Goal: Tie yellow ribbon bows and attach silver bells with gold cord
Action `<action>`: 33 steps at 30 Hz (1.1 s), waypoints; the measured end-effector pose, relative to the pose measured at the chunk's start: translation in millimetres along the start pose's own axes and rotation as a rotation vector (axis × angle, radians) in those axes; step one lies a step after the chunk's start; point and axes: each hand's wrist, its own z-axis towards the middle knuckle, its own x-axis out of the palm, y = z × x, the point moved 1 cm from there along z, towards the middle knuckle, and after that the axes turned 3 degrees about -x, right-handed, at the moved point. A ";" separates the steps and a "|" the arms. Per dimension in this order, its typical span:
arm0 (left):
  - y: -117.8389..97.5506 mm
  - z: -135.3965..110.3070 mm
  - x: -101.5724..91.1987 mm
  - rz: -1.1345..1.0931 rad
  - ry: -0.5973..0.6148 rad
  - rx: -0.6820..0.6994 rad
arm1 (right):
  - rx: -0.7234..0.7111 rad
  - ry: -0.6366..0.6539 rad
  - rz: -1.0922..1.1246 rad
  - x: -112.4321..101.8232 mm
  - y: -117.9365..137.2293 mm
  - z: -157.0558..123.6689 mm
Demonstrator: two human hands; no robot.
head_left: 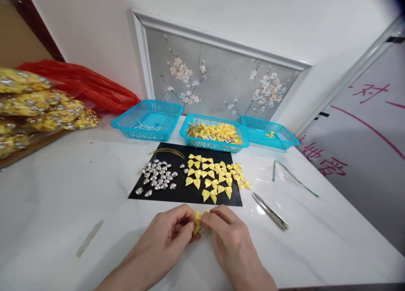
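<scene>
Between my two hands, just in front of the black mat (186, 200), is a yellow ribbon bow (198, 222). My left hand (172, 232) pinches its left side with thumb and forefinger. From the right, my right hand (229, 236) grips the bow's other side with bent fingers, which partly cover it. Beyond my hands, silver heart charms (160, 173) lie in a loose group on the mat's left half. Several more yellow bows (209, 173) are laid out in rough rows on its right half, some past the edge. Thin gold ties (167, 151) rest at the mat's top.
Three blue baskets stand along the wall: the left basket (148, 133) with pale strips, the middle basket (215, 145) full of bows, the right basket (268, 143) with little inside. Steel thread snips (270, 211) and a green ribbon (294, 178) lie right. Bagged yellow pieces (38, 105) are stacked left.
</scene>
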 end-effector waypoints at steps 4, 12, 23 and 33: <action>0.6 0.3 3.8 0.006 -0.025 0.040 | 0.172 0.009 0.163 4.9 5.6 -0.5; 3.7 -0.2 4.9 0.049 -0.080 0.064 | 0.382 -0.157 0.459 23.4 17.2 -2.7; 1.5 -4.4 -0.1 -0.081 -0.071 -0.031 | 0.600 -0.391 1.124 -14.3 1.1 21.8; 5.8 -7.4 -5.1 -0.298 -0.035 -0.105 | 0.646 -0.460 0.998 -31.0 -24.0 20.0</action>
